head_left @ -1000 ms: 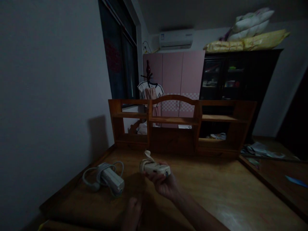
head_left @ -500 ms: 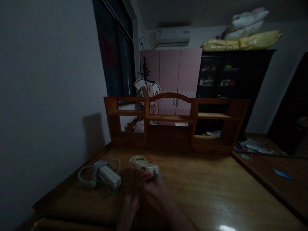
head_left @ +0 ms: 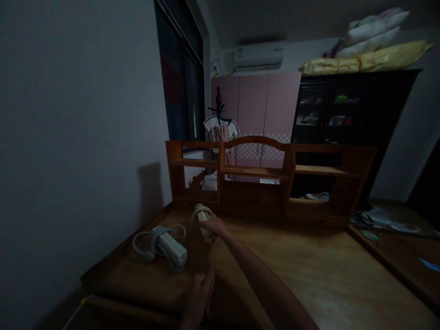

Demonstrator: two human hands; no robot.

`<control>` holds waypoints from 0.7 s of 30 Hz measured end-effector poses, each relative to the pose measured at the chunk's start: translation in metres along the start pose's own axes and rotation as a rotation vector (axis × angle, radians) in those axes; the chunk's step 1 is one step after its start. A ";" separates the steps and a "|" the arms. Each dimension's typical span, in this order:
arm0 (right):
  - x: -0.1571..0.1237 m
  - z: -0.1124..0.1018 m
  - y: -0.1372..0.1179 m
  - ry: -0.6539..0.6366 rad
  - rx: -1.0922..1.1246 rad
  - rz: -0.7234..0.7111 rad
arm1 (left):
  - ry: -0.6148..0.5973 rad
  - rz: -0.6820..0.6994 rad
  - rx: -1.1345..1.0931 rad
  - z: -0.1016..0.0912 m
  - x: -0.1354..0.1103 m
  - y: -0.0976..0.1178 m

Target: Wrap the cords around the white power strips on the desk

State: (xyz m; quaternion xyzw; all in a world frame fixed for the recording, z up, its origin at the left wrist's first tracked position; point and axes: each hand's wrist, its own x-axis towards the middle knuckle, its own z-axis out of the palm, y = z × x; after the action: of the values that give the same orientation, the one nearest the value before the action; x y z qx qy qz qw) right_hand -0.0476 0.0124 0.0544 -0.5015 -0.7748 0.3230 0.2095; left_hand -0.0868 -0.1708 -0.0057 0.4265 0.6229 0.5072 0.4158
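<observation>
Two bare hands reach over the wooden tabletop [head_left: 302, 270], both near the middle of the lower half of the frame. The right arm slants up from the bottom edge, right of centre, toward the upper left, its forearm stretched long. The right hand [head_left: 216, 226] closes around a cream block [head_left: 203, 214] with a pale cord wound about it, the fingers wrapped over its side. That block sits just below the wooden shelf unit [head_left: 254, 199], left of centre, tilted with its far end toward the upper left; whether it touches the tabletop I cannot tell.

The left hand [head_left: 202, 289] stands at bottom centre, fingers pointing up the frame and close together; dimness hides how far they are curled and whether they hold anything. Left of both hands, at lower left, lies a white block [head_left: 173, 250] wrapped in a grey cord.

At upper centre, the air conditioner [head_left: 259, 57] bears a small label [head_left: 239, 53] near its left end, too small to read. A reddish marking [head_left: 172, 82] on the dark window, upper left of centre, is equally illegible.
</observation>
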 end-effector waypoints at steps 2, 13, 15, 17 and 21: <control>0.006 0.005 0.000 0.059 -0.138 0.032 | 0.013 -0.011 -0.014 0.001 0.003 -0.003; 0.015 0.035 -0.001 0.216 -0.500 -0.191 | 0.046 0.007 -0.079 0.006 0.018 -0.030; 0.013 0.043 0.003 0.227 -0.514 -0.209 | 0.019 0.016 -0.075 0.005 0.018 -0.030; 0.010 0.052 0.009 0.217 -0.522 -0.227 | 0.006 -0.002 -0.049 0.005 0.018 -0.030; 0.002 0.060 0.021 0.275 -0.473 -0.297 | 0.032 0.033 0.016 0.004 0.018 -0.029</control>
State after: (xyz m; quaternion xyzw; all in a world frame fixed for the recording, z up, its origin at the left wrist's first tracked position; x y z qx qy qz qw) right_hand -0.0736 0.0030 -0.0024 -0.4567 -0.8576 0.0288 0.2348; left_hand -0.0911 -0.1563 -0.0364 0.4318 0.6267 0.5156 0.3937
